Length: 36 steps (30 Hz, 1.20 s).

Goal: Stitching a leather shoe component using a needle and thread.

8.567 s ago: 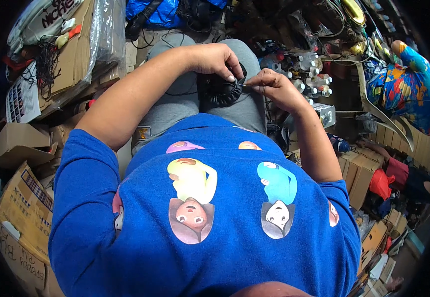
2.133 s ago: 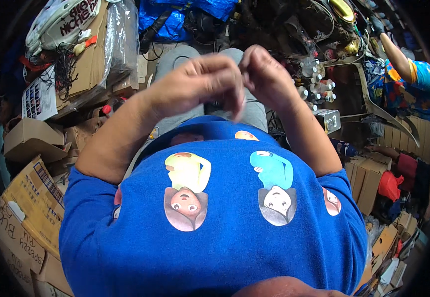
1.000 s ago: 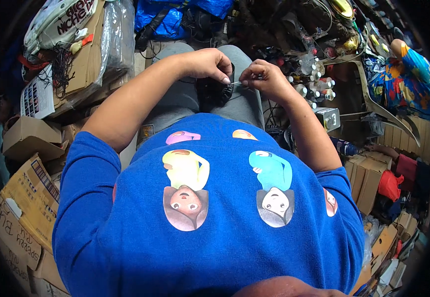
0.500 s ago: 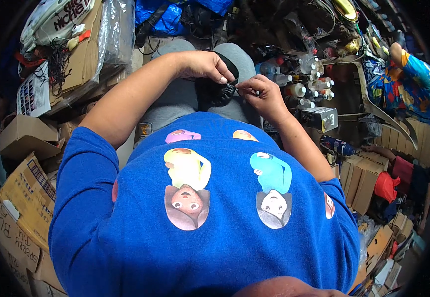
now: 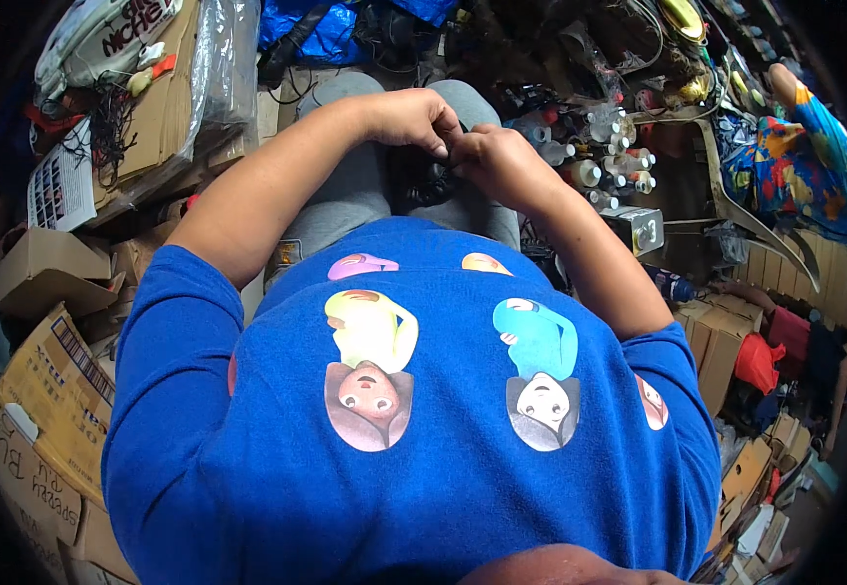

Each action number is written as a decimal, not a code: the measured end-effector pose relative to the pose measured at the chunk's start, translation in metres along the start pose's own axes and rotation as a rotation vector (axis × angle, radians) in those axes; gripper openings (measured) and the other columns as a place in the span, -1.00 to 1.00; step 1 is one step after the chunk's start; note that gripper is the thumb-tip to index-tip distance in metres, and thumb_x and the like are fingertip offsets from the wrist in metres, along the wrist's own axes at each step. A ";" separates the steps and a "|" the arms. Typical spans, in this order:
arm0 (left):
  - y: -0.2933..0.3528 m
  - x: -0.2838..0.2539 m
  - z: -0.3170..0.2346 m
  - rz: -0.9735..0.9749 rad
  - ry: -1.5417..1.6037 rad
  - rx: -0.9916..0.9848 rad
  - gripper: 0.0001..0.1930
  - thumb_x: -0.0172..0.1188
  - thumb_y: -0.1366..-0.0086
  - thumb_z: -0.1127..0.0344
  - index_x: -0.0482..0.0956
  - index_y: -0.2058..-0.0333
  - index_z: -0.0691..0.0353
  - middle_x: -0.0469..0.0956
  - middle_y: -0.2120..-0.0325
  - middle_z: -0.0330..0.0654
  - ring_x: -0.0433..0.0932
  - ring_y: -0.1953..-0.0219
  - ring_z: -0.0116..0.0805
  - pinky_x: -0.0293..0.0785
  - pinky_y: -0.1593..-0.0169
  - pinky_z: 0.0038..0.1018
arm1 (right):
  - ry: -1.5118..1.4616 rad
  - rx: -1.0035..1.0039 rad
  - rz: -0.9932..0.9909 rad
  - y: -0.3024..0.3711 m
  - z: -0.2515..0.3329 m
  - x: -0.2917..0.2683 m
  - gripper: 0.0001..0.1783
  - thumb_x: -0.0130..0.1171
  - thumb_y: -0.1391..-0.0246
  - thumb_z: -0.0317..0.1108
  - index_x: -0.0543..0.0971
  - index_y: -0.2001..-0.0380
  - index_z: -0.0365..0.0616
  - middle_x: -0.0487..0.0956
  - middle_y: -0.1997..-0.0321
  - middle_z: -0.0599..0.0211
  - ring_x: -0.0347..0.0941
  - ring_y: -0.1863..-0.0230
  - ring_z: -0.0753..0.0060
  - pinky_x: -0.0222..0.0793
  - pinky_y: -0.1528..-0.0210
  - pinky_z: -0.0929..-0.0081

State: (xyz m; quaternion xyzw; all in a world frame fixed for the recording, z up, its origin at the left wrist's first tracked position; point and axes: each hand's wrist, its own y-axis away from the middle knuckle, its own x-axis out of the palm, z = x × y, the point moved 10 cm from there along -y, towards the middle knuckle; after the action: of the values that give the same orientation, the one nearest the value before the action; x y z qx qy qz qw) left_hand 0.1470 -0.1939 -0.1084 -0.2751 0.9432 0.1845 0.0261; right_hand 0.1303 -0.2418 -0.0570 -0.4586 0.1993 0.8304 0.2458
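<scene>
Leftward, bold dark lettering marks a white bag (image 5: pixel 102 47), and black handwriting runs along a brown carton (image 5: pixel 34 485). The left hand (image 5: pixel 412 119) pinches a ridged black piece (image 5: pixel 430 185) between thumb and curled fingers; the right hand (image 5: pixel 503 164) sits close beside, fingers drawn together, though what it grips cannot be told. The piece rests on grey trousers (image 5: pixel 344 190), between the thighs and mostly shadowed.

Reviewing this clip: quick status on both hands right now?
Left hand: closed, pinching the black gathered piece between thumb and fingers.
Right hand: fingers closed beside it; whatever they hold cannot be told.
</scene>
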 end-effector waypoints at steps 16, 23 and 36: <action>0.110 -0.052 -0.022 -0.974 0.129 0.291 -0.79 0.03 -0.29 0.28 0.55 0.29 0.30 0.54 0.36 -0.11 0.54 0.26 -0.28 0.42 0.13 -0.40 | -1.297 0.505 -0.705 0.039 -0.105 0.013 -0.69 0.02 -0.18 -0.15 0.51 0.38 -0.21 0.50 0.34 0.24 0.44 0.29 0.33 0.36 0.17 0.42; 0.074 -0.030 -0.008 -0.331 1.242 0.548 -0.57 -0.20 -0.40 0.04 0.26 0.62 0.13 0.25 0.70 -0.29 0.29 0.59 -0.40 0.36 0.15 -0.29 | -2.153 0.275 -0.342 0.031 -0.062 0.028 -0.49 -0.26 -0.28 0.02 0.20 0.71 0.00 0.07 0.77 0.50 0.00 0.69 0.52 0.19 0.26 0.40; 0.212 -0.104 0.020 -1.037 -0.050 0.038 -0.65 0.17 -0.14 0.40 0.50 0.05 0.24 0.49 0.07 -0.19 0.46 0.08 -0.45 0.38 0.01 -0.54 | -0.503 0.613 -0.262 0.134 -0.147 -0.019 -0.64 0.26 0.05 -0.35 0.54 0.15 -0.27 0.53 0.31 0.28 0.45 0.28 0.46 0.37 0.11 0.52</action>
State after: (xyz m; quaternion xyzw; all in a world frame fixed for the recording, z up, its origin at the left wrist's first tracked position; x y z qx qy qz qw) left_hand 0.1217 0.0322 -0.0407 -0.7012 0.6853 0.1367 0.1418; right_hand 0.1574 -0.4345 -0.1004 -0.1684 0.3112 0.7805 0.5155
